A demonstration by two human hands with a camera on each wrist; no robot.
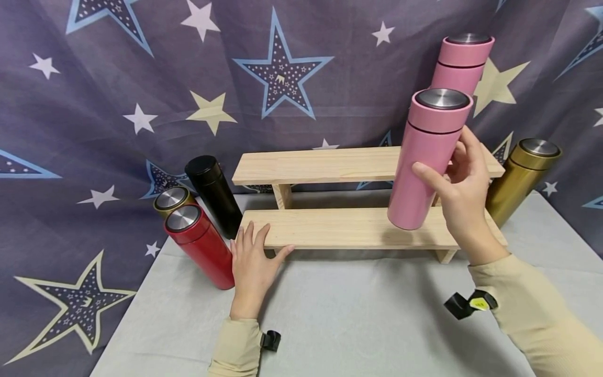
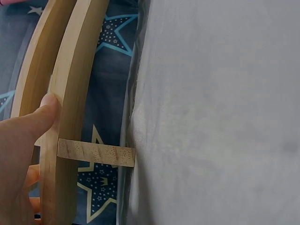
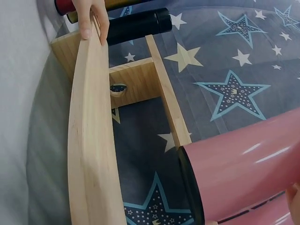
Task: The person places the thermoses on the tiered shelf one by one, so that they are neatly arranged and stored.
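Note:
My right hand grips a pink thermos bottle with a steel-topped lid, thumb in front and fingers round its far side. The bottle tilts slightly, its base over the right part of the two-tier wooden shelf and casting a shadow on the lower board. In the right wrist view, the held bottle's dark base overlaps the upper board's edge. My left hand rests on the lower board's left end, fingers extended over it and thumb along its front edge.
Behind the held bottle is a second pink bottle, its lower part hidden. Left of the shelf stand a red bottle, a black bottle and a gold bottle. Another gold bottle stands at the right end. A star-patterned cloth hangs behind.

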